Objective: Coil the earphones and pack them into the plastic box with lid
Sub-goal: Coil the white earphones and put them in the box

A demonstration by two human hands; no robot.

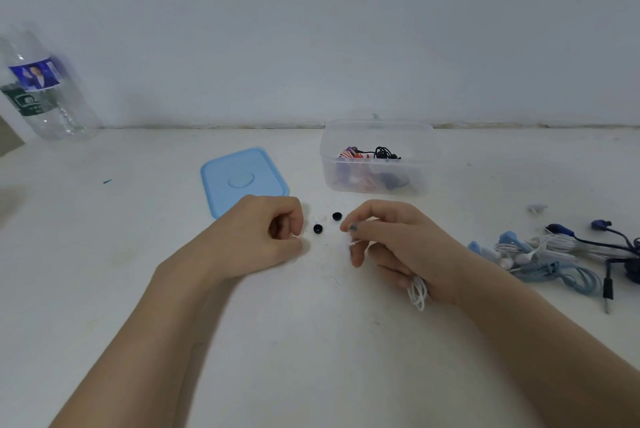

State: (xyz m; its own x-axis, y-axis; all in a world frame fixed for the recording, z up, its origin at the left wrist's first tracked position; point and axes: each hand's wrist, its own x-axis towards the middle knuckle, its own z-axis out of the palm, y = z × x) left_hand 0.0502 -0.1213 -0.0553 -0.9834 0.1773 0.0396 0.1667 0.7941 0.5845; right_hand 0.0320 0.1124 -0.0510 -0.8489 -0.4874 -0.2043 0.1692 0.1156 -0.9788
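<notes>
Right hand (391, 244) fingers are curling narrow, pinching white earphones (417, 292); cord loops are hanging below. Left hand (263, 237) fingers are curling tight; contents indiscernible.

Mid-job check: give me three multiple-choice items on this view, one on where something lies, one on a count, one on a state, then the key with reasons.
1. Where does the blue lid lie?
A. On the table, left of the plastic box
B. Clipped onto the box
C. Under the water bottle

2. How many small black ear tips lie between the two hands?
A. None
B. Two
C. Five

3. What is the right hand doing?
A. Lying flat and empty
B. Holding a white earphone cable, a coil hanging below its fingers
C. Gripping the bottle

Key: 1 A, the lid rests flat on the table beside the open box. 2 B, two black tips lie on the table between the left hand and the right hand. 3 B, white loops hang from the right hand's curled fingers.
</notes>
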